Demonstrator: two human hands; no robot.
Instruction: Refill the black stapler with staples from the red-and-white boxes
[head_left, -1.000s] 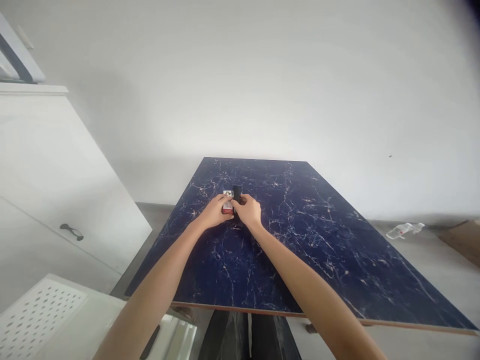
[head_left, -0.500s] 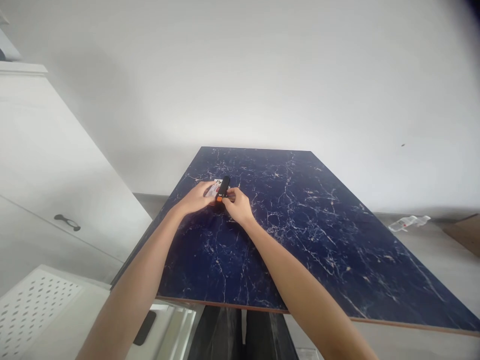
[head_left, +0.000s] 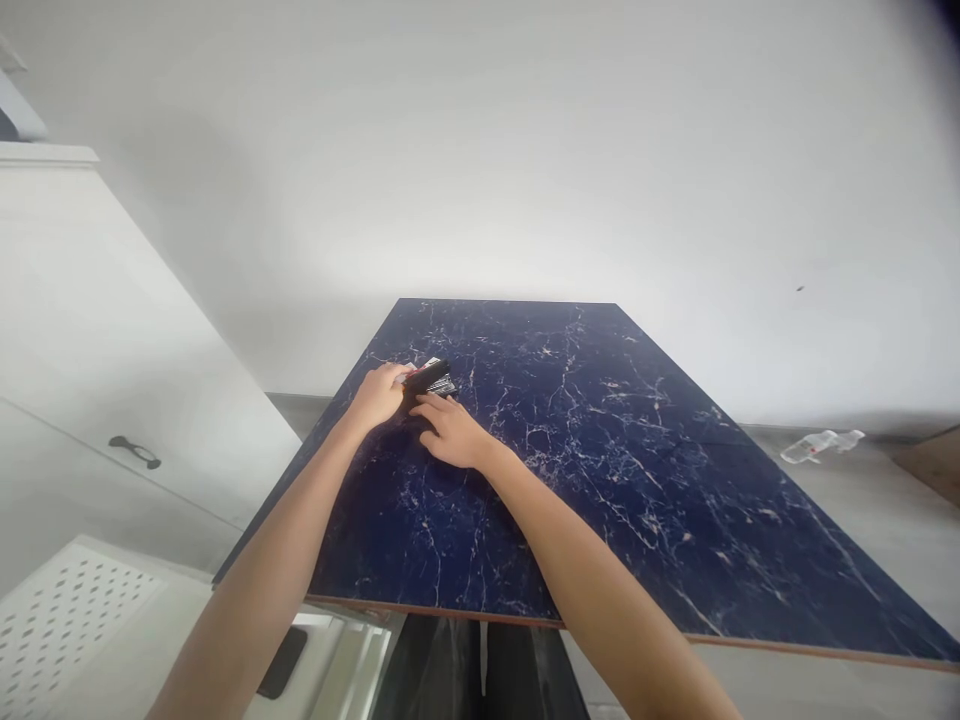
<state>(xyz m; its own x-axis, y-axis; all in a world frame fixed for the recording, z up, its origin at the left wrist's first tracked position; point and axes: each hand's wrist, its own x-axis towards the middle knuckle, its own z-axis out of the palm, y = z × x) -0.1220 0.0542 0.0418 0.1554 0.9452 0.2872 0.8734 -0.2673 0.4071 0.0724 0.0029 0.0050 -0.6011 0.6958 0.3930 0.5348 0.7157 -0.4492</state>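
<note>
On the left part of the dark blue marbled table lies a small black, bar-shaped object (head_left: 427,377), tilted up to the right. A little orange shows at its near left end. Under and beside it is a white printed card or packet (head_left: 445,385) with dark and red marks. My left hand (head_left: 377,396) grips the left end of the black object, its fingertips partly hidden. Just on the near side rests my right hand (head_left: 454,432), fingers stretched out and apart, fingertips by the lower edge of the object; whether they touch it I cannot tell.
The table (head_left: 600,480) has a brown front edge close to my legs (head_left: 480,670). A white cabinet (head_left: 135,330) with a dark handle stands at the left. White wall rises behind. A clear plastic piece (head_left: 817,446) lies beyond the table's right edge.
The black object has turned from nearly upright to a flatter slant, with the card beneath it. My left hand has shifted left onto its end. My right hand has loosened, spread its fingers and come nearer.
</note>
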